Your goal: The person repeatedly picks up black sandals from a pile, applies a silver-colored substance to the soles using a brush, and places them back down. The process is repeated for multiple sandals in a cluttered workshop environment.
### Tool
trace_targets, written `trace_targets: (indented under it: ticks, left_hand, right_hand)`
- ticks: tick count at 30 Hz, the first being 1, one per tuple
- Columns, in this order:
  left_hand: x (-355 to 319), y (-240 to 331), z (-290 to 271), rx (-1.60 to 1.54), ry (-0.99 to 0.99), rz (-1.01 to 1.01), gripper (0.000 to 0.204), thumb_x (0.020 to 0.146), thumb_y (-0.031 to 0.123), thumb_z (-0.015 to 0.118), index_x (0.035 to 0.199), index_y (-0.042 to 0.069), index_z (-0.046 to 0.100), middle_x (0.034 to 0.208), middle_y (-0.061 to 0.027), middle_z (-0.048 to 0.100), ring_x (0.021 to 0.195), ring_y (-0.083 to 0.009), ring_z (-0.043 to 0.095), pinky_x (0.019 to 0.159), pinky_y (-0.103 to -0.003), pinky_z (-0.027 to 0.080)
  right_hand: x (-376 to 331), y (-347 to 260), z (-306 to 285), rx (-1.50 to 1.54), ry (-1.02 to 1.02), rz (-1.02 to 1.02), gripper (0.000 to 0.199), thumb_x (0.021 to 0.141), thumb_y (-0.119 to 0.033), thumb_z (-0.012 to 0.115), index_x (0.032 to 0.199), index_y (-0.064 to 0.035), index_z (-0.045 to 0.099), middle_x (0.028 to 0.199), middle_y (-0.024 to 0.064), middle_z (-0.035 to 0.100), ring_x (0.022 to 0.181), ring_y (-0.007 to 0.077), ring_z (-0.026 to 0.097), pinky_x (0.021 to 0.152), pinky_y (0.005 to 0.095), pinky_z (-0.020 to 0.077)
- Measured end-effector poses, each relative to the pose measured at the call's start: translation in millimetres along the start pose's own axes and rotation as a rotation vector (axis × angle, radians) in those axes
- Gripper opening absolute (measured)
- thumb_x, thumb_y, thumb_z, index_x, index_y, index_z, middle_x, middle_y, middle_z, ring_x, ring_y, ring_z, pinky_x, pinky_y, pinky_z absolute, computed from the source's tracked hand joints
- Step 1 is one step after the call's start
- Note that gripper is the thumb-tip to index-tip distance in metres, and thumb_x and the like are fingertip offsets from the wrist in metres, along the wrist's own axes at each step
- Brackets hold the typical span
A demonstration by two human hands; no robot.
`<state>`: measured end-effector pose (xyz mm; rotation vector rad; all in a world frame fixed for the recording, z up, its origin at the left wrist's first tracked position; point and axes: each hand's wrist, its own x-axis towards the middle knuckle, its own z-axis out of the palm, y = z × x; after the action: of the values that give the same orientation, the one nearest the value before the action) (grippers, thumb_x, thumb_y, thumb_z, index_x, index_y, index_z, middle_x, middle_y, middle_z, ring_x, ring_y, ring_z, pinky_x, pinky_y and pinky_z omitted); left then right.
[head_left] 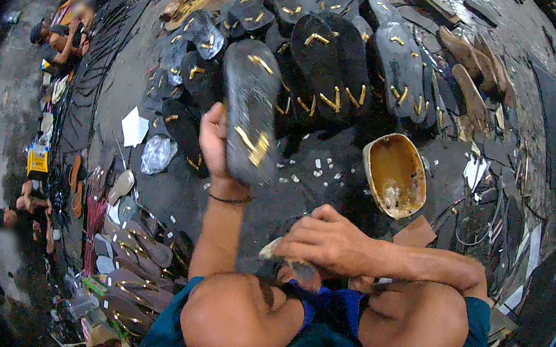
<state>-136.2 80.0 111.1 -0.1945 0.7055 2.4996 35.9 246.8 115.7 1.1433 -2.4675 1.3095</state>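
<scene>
My left hand (pixel 213 140) grips a dark, shiny sandal sole (pixel 250 105) by its left edge and holds it raised, nearly upright. Bright yellow strips show near both ends of the sole's face, which is partly smeared by motion. Close to my knees, my right hand (pixel 328 241) is closed with its knuckles up. A pale tip (pixel 269 249) pokes out at its left side, but what it belongs to is largely hidden. Beyond the right hand stands an oval tub (pixel 369 163) with amber-brown, sticky-looking stuff inside and a crusted rim.
Rows of dark soles with yellow strips (pixel 328 63) lie ahead. Brown sole-shaped pieces (pixel 477 80) are at the far right, and finished-looking sandals (pixel 139 247) at the near left. A clear plastic bag (pixel 158 155) and white scraps litter the floor. Two people (pixel 67 40) sit at the left.
</scene>
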Motion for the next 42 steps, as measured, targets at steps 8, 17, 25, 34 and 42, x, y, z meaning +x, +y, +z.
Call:
trace_targets:
  ticks: [8, 17, 25, 34, 42]
  left_hand:
    - [47.0, 17.7, -82.1, 0.508, 0.177, 0.13, 0.027, 0.094, 0.01, 0.058, 0.121, 0.009, 0.059, 0.103, 0.0007, 0.067, 0.089, -0.0067, 0.063, 0.065, -0.022, 0.045]
    - [17.3, -31.7, -99.7, 0.744, 0.385, 0.439, 0.035, 0.095, 0.01, 0.058, 0.127, -0.002, 0.051, 0.118, -0.0096, 0.061, 0.108, -0.0172, 0.059, 0.095, -0.031, 0.048]
    - [-272.6, 94.3, -126.1, 2.606, 1.387, 0.555, 0.06, 0.083, 0.037, 0.066, 0.134, 0.008, 0.051, 0.139, -0.0191, 0.048, 0.132, -0.0395, 0.039, 0.11, -0.056, 0.026]
    - [-363.3, 152.9, -172.6, 2.3, 1.933, -0.505, 0.092, 0.072, 0.062, 0.069, 0.144, 0.014, 0.037, 0.155, -0.0138, 0.027, 0.144, -0.0385, 0.02, 0.1, -0.078, 0.019]
    - [-340.3, 117.4, -111.2, 2.397, 1.856, -0.503, 0.102, 0.061, 0.047, 0.084, 0.145, 0.018, 0.034, 0.157, -0.0117, 0.021, 0.144, -0.0443, 0.015, 0.099, -0.079, 0.021]
  right_hand:
    - [-33.1, 14.5, -1.7, 0.033, 0.301, 0.631, 0.026, 0.075, -0.025, 0.08, 0.099, -0.0162, 0.075, 0.091, 0.0026, 0.063, 0.09, 0.0237, 0.051, 0.081, 0.0349, 0.037]
    - [-47.5, 19.4, 2.1, 0.077, 0.312, 0.731, 0.02, 0.081, -0.013, 0.072, 0.099, -0.005, 0.072, 0.095, 0.012, 0.07, 0.092, 0.0269, 0.064, 0.084, 0.0366, 0.0472]
    - [-49.6, 39.9, 8.2, -0.005, 0.189, 0.745, 0.02, 0.086, -0.012, 0.068, 0.104, -0.0023, 0.068, 0.096, 0.0122, 0.069, 0.091, 0.0236, 0.065, 0.081, 0.0338, 0.0485]
    - [-32.0, 39.6, 21.5, 0.089, 0.164, 0.746, 0.019, 0.086, -0.014, 0.069, 0.101, -0.0045, 0.07, 0.099, 0.0122, 0.069, 0.096, 0.0275, 0.061, 0.088, 0.0373, 0.0451]
    - [-58.1, 54.1, 8.8, -0.028, 0.259, 0.804, 0.022, 0.089, -0.015, 0.067, 0.105, -0.0002, 0.066, 0.098, 0.0115, 0.068, 0.088, 0.0213, 0.063, 0.083, 0.0322, 0.047]
